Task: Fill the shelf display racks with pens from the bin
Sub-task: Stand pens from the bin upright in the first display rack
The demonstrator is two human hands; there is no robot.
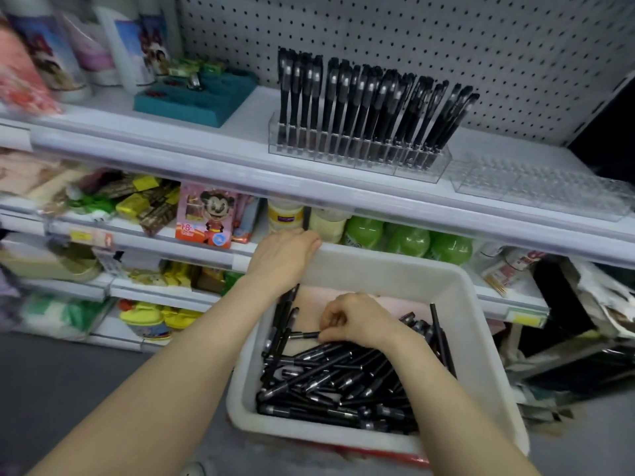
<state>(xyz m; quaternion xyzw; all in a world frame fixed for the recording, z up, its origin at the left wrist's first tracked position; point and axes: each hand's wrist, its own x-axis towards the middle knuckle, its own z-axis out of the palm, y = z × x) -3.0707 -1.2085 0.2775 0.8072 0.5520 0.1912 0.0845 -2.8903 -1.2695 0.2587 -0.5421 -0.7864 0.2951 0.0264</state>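
Pegboard aisle, white shelf. Full rack at 12 o'clock, empty rack at 2. Bin at 5, pens heaped at its near end. Left hand curled over the bin's far rim. Right hand pinches one pen at the heap's 11 o'clock edge. Best practice: lift it clear of crossed neighbours, turn it upright, seat it in the empty rack.

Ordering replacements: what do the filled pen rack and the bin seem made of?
The filled pen rack: clear rigid plastic, probably acrylic; glossy, and the pens show through its walls. The bin: opaque white plastic, likely moulded; matte walls, thick rounded rim.
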